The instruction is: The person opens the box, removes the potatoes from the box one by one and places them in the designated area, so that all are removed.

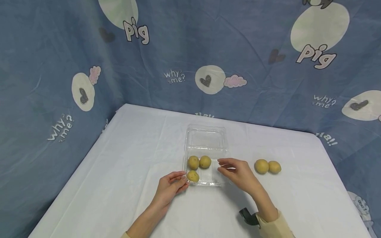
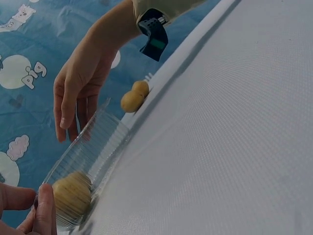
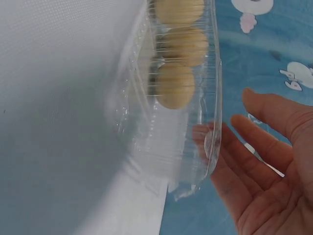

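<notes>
A clear plastic clamshell box (image 1: pixel 209 181) lies on the table with its lid (image 1: pixel 206 138) folded back. Inside its left half sit a potato (image 1: pixel 193 162), a second potato (image 1: pixel 205 162) beside it, and a third potato (image 1: pixel 193 176) in front. My left hand (image 1: pixel 169 189) pinches the box's near left rim between thumb and fingers, as the left wrist view (image 2: pixel 36 210) shows. Over the right side of the box is my right hand (image 1: pixel 240 174), holding nothing, its fingers loosely extended. In the right wrist view its fingers (image 3: pixel 227 196) reach behind the clear wall.
To the right of my right hand, two more potatoes (image 1: pixel 262 166) lie touching on the white table (image 1: pixel 119 172). A blue printed curtain (image 1: pixel 166 49) stands behind and at the left. A dark strap (image 1: pixel 248 217) hangs from the right wrist.
</notes>
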